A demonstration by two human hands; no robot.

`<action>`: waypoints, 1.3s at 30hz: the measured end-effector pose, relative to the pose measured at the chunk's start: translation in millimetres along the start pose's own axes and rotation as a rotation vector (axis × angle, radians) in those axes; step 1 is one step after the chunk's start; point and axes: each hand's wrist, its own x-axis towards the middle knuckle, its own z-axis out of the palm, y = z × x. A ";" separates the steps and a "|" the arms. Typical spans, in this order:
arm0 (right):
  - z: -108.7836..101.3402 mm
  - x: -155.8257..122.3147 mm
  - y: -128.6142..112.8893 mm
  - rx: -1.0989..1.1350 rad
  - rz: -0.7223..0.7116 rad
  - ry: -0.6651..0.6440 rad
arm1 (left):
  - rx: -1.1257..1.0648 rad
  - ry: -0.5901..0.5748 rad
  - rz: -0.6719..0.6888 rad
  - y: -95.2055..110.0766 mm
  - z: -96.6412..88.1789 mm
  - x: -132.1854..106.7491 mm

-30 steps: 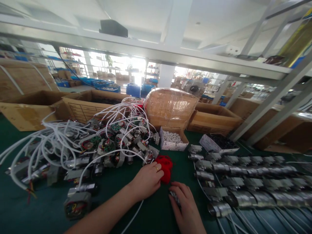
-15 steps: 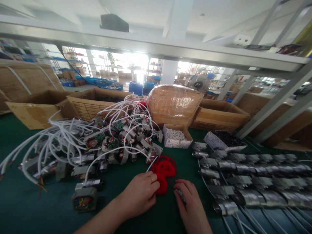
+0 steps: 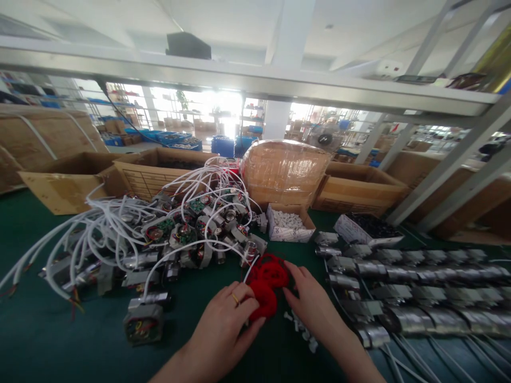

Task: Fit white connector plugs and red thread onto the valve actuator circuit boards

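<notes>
Left hand (image 3: 225,320) is at the near-left edge of a red stringy bundle (image 3: 266,299); right hand (image 3: 310,294), fingers (image 3: 294,271) parted, is at its right edge. Small pale fittings (image 3: 306,335) lie just beside the right hand on the green surface (image 3: 187,308).

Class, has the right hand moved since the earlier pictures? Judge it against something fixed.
Yes. Judged against the box of white pieces, the right hand has moved forward, closer to it, to the red bundle's edge.

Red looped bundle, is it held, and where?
Left hand at near left edge of red looped bundle, right hand at its right edge; actual grip cannot be told.
</notes>
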 end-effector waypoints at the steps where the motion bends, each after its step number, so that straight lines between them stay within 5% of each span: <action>1: 0.3 7.8 -6.0 -0.009 0.005 -0.037 | 0.040 -0.014 -0.040 -0.7 1.8 -2.1; 6: 1.4 33.2 -33.7 -0.041 -0.004 -0.129 | 0.220 -0.105 -0.122 -6.6 11.9 -12.3; 13: -3.1 33.5 -56.2 0.077 -0.124 -0.151 | 0.209 -0.027 -0.065 -0.5 9.7 -30.1; 16: -15.5 24.1 -47.2 0.124 -0.152 -0.154 | 0.130 -0.034 -0.075 3.0 4.9 -33.8; 22: -38.6 -25.8 7.8 0.108 -0.034 0.054 | -0.085 0.109 -0.023 -0.2 0.2 -44.7; 28: 18.6 -74.7 34.1 0.029 -0.114 0.188 | -0.215 0.265 -0.090 -6.5 12.7 -52.2; 33: 56.5 -73.4 3.1 0.110 -0.123 0.258 | -0.294 0.313 -0.158 -5.9 18.4 -52.5; 39: 65.6 -56.8 -29.7 0.192 -0.075 0.240 | -0.371 0.394 -0.260 -6.9 22.7 -55.0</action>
